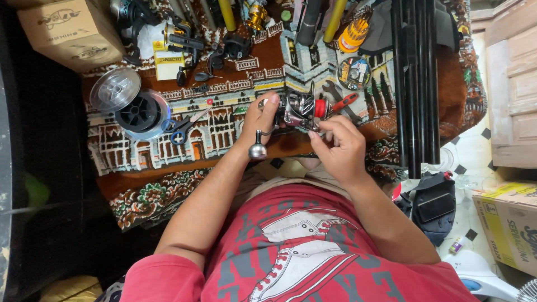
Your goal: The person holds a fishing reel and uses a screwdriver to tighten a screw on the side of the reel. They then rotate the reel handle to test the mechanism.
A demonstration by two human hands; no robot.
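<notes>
My left hand [258, 116] curled its grip around the fishing reel [299, 109] above the patterned worktop [224, 120]; my right hand [337, 146] pinched its underside, fingertips seemingly closed; blue scissors [180, 128] and line spools [131, 103] lay left, dark rods [417, 84] stood right.

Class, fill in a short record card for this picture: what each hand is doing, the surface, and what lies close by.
left hand: grips fishing reel, handle knob hanging below
right hand: fingertips on the reel's underside
surface: patterned cloth
close by: line spools, blue scissors, red-handled wrench, black rods
</notes>
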